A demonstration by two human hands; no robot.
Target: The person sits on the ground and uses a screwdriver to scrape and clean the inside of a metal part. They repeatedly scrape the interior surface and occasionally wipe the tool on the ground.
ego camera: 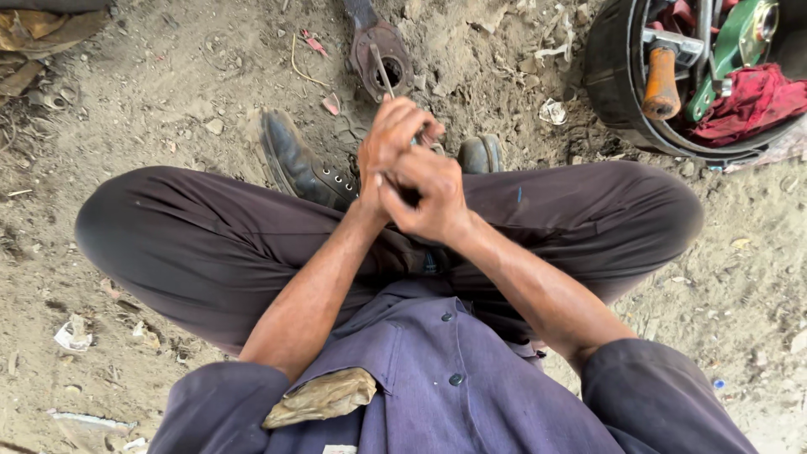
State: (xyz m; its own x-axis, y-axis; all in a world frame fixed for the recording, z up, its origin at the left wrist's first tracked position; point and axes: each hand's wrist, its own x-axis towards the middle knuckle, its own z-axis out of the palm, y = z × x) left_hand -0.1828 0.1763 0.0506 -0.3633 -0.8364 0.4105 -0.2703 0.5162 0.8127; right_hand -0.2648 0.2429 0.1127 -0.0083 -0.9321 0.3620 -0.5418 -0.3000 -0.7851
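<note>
at the frame's centre the left hand (393, 139) and right hand (424, 197) clasp together around a thin metal rod (383, 74), above crossed legs; a black tub (622, 92) of tools sits upper right on dirt.

— What do you count?
— Your two hands (412, 172), one thin rod (383, 71), two black boots (307, 168). At twelve o'clock, one rusty bracket (382, 50); at two o'clock, one black tub (614, 92), one red rag (752, 101).
</note>
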